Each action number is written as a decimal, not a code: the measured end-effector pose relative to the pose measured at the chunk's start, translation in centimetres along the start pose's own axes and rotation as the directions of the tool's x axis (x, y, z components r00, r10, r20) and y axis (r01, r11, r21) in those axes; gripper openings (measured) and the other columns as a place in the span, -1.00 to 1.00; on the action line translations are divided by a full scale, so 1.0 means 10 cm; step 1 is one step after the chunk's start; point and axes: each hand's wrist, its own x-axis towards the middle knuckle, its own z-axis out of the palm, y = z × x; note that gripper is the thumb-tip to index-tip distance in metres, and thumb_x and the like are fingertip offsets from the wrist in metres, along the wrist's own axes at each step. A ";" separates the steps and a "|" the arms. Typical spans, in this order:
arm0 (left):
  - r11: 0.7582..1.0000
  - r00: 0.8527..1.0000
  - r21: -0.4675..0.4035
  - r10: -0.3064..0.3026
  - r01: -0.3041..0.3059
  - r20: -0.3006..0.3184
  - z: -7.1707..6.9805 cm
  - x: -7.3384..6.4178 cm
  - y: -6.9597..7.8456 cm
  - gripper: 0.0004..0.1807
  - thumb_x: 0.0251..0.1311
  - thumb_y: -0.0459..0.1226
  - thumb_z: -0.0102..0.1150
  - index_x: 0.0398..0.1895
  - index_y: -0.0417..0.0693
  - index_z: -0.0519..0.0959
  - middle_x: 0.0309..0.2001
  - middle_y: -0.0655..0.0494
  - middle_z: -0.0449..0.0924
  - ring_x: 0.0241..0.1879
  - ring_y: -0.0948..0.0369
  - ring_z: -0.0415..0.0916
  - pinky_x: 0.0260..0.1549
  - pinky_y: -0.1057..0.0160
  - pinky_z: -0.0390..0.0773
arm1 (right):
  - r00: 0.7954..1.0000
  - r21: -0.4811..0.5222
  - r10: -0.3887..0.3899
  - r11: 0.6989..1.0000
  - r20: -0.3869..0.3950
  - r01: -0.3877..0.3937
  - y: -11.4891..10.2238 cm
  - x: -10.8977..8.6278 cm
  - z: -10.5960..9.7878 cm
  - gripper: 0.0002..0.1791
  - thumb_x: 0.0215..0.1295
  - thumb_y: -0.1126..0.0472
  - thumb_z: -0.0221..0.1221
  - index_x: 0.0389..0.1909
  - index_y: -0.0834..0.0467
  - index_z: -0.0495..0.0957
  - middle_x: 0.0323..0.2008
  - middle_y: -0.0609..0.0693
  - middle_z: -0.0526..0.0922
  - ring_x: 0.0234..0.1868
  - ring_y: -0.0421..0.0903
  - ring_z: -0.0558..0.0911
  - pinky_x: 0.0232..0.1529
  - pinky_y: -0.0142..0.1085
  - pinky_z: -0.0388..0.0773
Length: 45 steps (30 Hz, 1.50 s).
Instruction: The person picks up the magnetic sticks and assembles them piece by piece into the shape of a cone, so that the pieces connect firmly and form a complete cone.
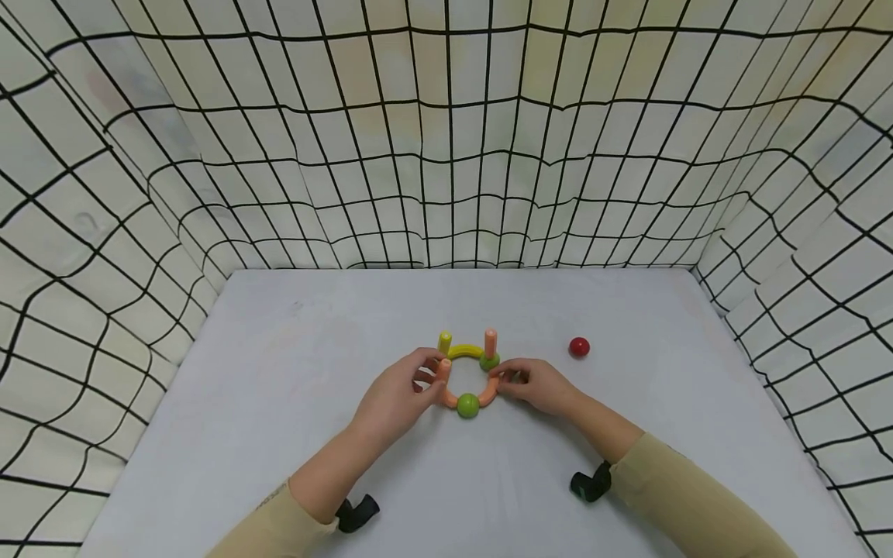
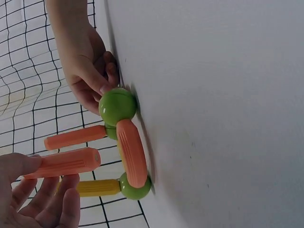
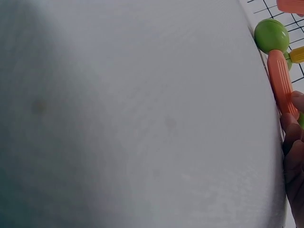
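Observation:
A ring of magnetic building rods and balls sits on the white table. A green ball (image 1: 468, 405) is at its front, and a yellow curved rod (image 1: 465, 351) forms the back. An upright yellow rod (image 1: 445, 342) and an upright orange rod (image 1: 491, 342) rise from the back part. My left hand (image 1: 394, 395) pinches a straight orange rod (image 2: 71, 161), held above the ring's left side, its lower end apart from the balls in the left wrist view. My right hand (image 1: 540, 385) pinches an orange curved rod (image 3: 280, 78) at the ring's right side, beside another green ball (image 1: 490, 362).
A red ball (image 1: 579, 347) lies to the right, behind my right hand. White walls with black netting (image 1: 449, 155) surround the table (image 1: 279, 333) at the back and sides. Small black fittings (image 1: 357, 513) show beside both sleeves.

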 end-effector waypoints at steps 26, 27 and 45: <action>0.992 0.998 -0.128 0.025 -0.019 0.049 0.29 0.12 0.12 -0.70 0.30 -0.19 0.27 0.03 0.21 0.44 -0.02 0.27 0.56 -0.08 0.25 0.60 -0.20 0.22 0.60 | 0.999 0.007 -0.048 0.999 0.001 0.048 -0.01 0.01 -0.01 -0.75 0.33 0.08 0.29 0.01 -0.10 0.67 -0.30 -0.17 0.59 -0.28 -0.11 0.50 -0.29 -0.29 0.48; 0.992 0.999 -0.126 0.022 -0.016 0.046 0.29 0.13 0.11 -0.70 0.31 -0.19 0.27 0.04 0.20 0.44 -0.02 0.26 0.56 -0.07 0.24 0.60 -0.21 0.22 0.60 | 0.999 0.005 -0.044 0.999 0.000 0.044 -0.01 0.01 -0.01 -0.75 0.33 0.08 0.29 0.01 -0.10 0.67 -0.30 -0.17 0.59 -0.28 -0.11 0.50 -0.29 -0.29 0.48; 1.000 0.999 -0.002 0.000 -0.001 -0.049 0.35 0.20 0.10 -0.55 0.27 -0.14 0.32 0.20 0.16 0.47 -0.13 0.25 0.58 -0.18 0.26 0.60 -0.47 0.35 0.56 | 0.999 0.024 -0.045 0.999 0.003 0.045 -0.02 -0.02 -0.01 -0.78 0.36 0.09 0.25 -0.01 -0.09 0.67 -0.27 -0.16 0.59 -0.32 -0.11 0.47 -0.34 -0.29 0.42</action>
